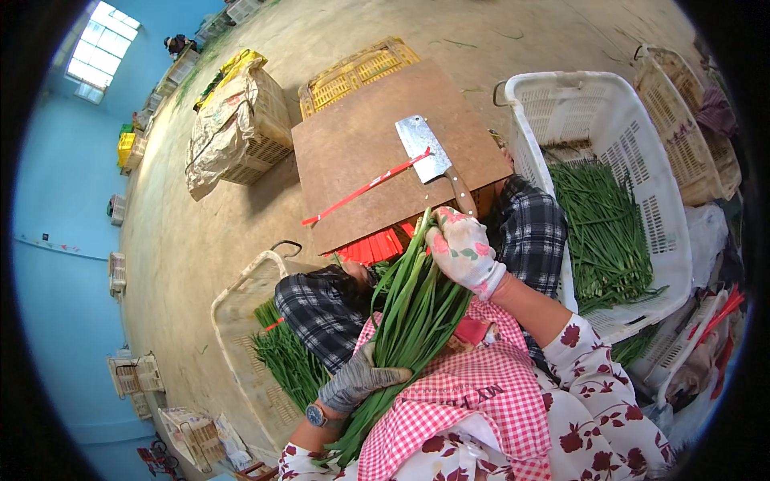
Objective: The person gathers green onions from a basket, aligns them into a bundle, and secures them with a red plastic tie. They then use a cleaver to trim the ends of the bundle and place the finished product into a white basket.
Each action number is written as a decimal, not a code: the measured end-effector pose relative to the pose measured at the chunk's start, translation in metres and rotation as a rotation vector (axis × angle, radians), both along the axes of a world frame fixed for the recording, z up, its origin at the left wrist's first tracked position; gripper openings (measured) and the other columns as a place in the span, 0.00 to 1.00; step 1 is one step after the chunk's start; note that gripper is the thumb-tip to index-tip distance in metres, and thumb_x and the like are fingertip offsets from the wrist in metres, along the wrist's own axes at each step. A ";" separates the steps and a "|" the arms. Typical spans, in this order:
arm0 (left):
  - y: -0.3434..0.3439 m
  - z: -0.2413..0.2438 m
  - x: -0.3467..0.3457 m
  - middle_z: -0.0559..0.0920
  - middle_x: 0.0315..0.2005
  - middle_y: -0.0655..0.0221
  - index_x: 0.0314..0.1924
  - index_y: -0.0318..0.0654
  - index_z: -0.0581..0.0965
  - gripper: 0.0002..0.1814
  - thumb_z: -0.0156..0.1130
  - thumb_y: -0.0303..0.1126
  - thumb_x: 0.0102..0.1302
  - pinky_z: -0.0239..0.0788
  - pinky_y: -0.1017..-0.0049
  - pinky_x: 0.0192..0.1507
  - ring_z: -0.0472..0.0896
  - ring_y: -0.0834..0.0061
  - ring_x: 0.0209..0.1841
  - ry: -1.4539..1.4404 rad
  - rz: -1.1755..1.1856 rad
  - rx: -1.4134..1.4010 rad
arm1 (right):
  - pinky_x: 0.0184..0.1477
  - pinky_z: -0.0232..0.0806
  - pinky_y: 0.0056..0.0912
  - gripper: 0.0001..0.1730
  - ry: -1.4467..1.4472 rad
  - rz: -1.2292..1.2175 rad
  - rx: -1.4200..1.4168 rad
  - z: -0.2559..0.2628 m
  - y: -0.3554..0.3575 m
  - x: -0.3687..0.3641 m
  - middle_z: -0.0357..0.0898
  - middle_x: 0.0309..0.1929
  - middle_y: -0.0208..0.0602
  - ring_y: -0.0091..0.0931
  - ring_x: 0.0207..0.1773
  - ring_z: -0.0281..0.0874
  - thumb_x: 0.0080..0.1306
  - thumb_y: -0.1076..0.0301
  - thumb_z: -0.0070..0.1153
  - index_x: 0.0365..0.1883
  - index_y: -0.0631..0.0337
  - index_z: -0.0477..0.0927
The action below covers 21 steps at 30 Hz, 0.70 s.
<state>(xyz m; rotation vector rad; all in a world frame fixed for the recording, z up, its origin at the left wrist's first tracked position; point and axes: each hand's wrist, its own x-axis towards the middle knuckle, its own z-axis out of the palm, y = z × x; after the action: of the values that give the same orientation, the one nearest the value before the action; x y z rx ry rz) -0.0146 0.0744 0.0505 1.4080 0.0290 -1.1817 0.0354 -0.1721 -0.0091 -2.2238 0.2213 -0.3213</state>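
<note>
A long bunch of green garlic chives (415, 312) lies slantwise across my lap. My left hand (364, 379), in a grey glove, is wrapped around its lower, leafy part. At the pale stem end, my right hand (463, 246) in a floral-printed glove pinches some stalks; its fingertips are partly hidden. Just beyond stands a brown board (373, 156) used as a tabletop. On it rests a cleaver (424, 150) with its wooden handle toward me. A red tie strip (367, 189) lies across the board, its far end over the blade.
To the right, a white plastic basket (601, 78) holds loose chives (601, 234). Another basket (231, 337) at my left contains chives with a red band. Red strips (370, 246) hang below the board's near edge. A sack-covered crate (258, 150) sits beyond on the left.
</note>
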 end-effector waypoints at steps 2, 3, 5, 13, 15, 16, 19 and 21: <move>0.004 -0.005 -0.003 0.80 0.53 0.65 0.62 0.33 0.70 0.38 0.75 0.29 0.50 0.64 0.73 0.60 0.76 0.74 0.54 0.013 0.058 -0.046 | 0.43 0.68 0.49 0.15 0.053 -0.007 0.139 -0.005 0.002 0.006 0.78 0.31 0.54 0.48 0.39 0.77 0.64 0.60 0.48 0.36 0.65 0.76; 0.006 -0.004 -0.002 0.80 0.53 0.65 0.61 0.33 0.70 0.38 0.75 0.29 0.49 0.64 0.73 0.60 0.76 0.74 0.54 0.004 0.045 -0.046 | 0.43 0.68 0.49 0.15 0.050 -0.005 0.183 -0.008 0.002 0.007 0.78 0.31 0.55 0.49 0.39 0.77 0.64 0.59 0.48 0.36 0.64 0.76; 0.008 0.000 0.002 0.80 0.53 0.66 0.61 0.33 0.71 0.38 0.76 0.30 0.49 0.64 0.73 0.60 0.76 0.75 0.54 -0.014 0.019 -0.047 | 0.43 0.68 0.49 0.16 0.045 -0.001 0.272 -0.008 0.002 0.007 0.78 0.32 0.55 0.50 0.39 0.77 0.64 0.59 0.47 0.37 0.64 0.76; 0.056 -0.013 -0.010 0.75 0.60 0.63 0.67 0.35 0.64 0.47 0.77 0.26 0.45 0.59 0.71 0.64 0.71 0.72 0.60 0.006 0.009 0.011 | 0.39 0.76 0.38 0.09 0.102 -0.308 1.575 0.003 -0.066 0.026 0.76 0.30 0.39 0.33 0.35 0.79 0.66 0.64 0.49 0.34 0.60 0.73; 0.070 -0.014 -0.016 0.73 0.61 0.64 0.68 0.36 0.64 0.48 0.78 0.27 0.45 0.58 0.70 0.65 0.70 0.72 0.62 0.029 0.041 -0.008 | 0.35 0.72 0.34 0.11 -0.120 -0.407 1.616 0.015 -0.088 0.020 0.76 0.32 0.37 0.28 0.34 0.76 0.68 0.61 0.50 0.38 0.60 0.73; 0.074 -0.013 -0.018 0.74 0.60 0.65 0.67 0.37 0.64 0.47 0.77 0.27 0.46 0.59 0.71 0.64 0.71 0.72 0.61 0.029 0.060 -0.039 | 0.35 0.72 0.31 0.12 -0.200 -0.326 1.493 0.008 -0.106 0.012 0.76 0.37 0.39 0.26 0.36 0.77 0.68 0.61 0.49 0.43 0.58 0.71; 0.086 -0.014 -0.021 0.74 0.60 0.65 0.68 0.37 0.63 0.47 0.77 0.28 0.48 0.59 0.71 0.64 0.69 0.72 0.62 -0.003 0.076 -0.075 | 0.40 0.71 0.32 0.12 -0.043 0.174 1.052 -0.022 -0.130 -0.003 0.77 0.42 0.39 0.25 0.39 0.76 0.68 0.64 0.49 0.46 0.61 0.72; 0.089 -0.015 -0.024 0.73 0.61 0.65 0.69 0.37 0.62 0.48 0.77 0.29 0.48 0.58 0.70 0.65 0.69 0.72 0.63 -0.016 0.101 -0.116 | 0.48 0.70 0.35 0.21 0.124 0.377 0.339 -0.034 -0.099 -0.012 0.76 0.47 0.45 0.32 0.47 0.76 0.64 0.63 0.55 0.51 0.64 0.70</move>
<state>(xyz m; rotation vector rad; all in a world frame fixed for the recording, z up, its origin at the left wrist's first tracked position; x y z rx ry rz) -0.0382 0.1638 0.0350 1.2993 0.0205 -1.0721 0.0229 -0.2715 -0.0434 -1.8999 -0.0765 0.0584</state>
